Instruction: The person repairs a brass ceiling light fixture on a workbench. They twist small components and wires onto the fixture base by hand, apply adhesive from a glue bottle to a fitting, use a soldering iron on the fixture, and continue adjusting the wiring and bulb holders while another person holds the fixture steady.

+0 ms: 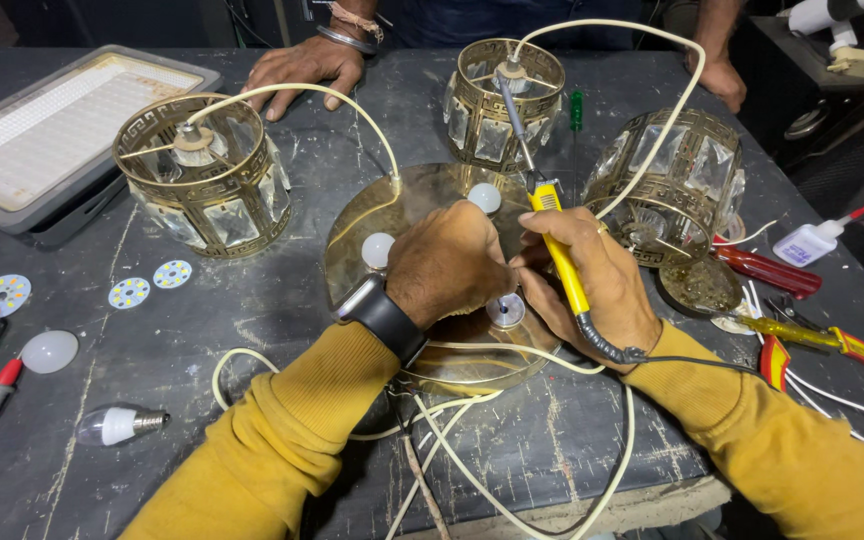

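Both arms wear mustard-yellow knit sleeves with ribbed cuffs. A black smartwatch point(380, 312) on a black band sits at the left wrist, beside the left hand point(447, 262).

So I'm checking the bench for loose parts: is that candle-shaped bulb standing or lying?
Lying on its side: the candle bulb rests flat on the table.

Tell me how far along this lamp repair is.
Done: three shades are wired by cream cords to the brass plate. In hand: the right hand holds a yellow soldering iron at the plate, and the left hand rests on it. Left: LED discs and a candle bulb lie loose on the table.
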Available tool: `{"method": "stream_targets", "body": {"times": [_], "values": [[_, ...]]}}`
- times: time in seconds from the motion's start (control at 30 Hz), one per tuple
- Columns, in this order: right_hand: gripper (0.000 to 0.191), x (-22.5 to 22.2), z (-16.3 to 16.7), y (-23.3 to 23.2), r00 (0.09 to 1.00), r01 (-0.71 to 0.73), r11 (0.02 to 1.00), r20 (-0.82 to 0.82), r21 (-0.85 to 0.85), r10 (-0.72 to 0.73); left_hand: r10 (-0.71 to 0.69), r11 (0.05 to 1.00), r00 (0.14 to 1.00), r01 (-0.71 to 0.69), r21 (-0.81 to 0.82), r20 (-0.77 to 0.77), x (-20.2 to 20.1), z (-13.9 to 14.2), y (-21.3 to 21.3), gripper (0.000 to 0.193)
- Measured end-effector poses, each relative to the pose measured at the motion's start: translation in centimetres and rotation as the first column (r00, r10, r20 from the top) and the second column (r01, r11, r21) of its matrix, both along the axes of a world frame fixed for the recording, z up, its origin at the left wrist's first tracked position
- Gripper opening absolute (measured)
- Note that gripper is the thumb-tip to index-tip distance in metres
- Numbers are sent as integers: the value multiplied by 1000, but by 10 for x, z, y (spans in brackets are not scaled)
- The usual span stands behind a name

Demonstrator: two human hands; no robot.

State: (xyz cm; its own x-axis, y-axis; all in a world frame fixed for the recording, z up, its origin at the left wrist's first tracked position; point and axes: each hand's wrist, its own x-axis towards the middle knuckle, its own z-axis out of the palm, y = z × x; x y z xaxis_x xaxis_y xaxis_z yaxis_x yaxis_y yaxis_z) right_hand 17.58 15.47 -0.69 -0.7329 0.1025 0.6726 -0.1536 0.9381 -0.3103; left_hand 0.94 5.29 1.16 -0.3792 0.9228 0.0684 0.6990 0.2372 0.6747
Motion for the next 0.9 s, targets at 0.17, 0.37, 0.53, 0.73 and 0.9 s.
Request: {"method": "stream_targets", "body": {"times": [0.17, 0.37, 0.53, 0.73, 0.9], "values": [[62, 0, -12, 5, 999, 27, 998, -21, -61, -28, -52, 993, 999, 50, 103, 16, -2, -8, -3, 13], [62, 3, -17, 11, 1000, 13, 995, 9, -102, -12, -15, 971, 999, 3, 240, 50, 5, -17, -9, 11], [63, 7, -15, 8, 1000, 28, 997, -4, -77, -28, 67, 983, 997, -62, 172, -25, 12, -14, -7, 16], [62, 8, -14, 6, 998, 46, 999, -39, -6, -46, 61, 987, 998, -55, 152, -30, 10, -14, -7, 12], [61, 8, -15, 6, 997, 74, 997, -29, -14, -75, 69, 981, 995, -55, 187, -69, 8, -14, -6, 8]]}}
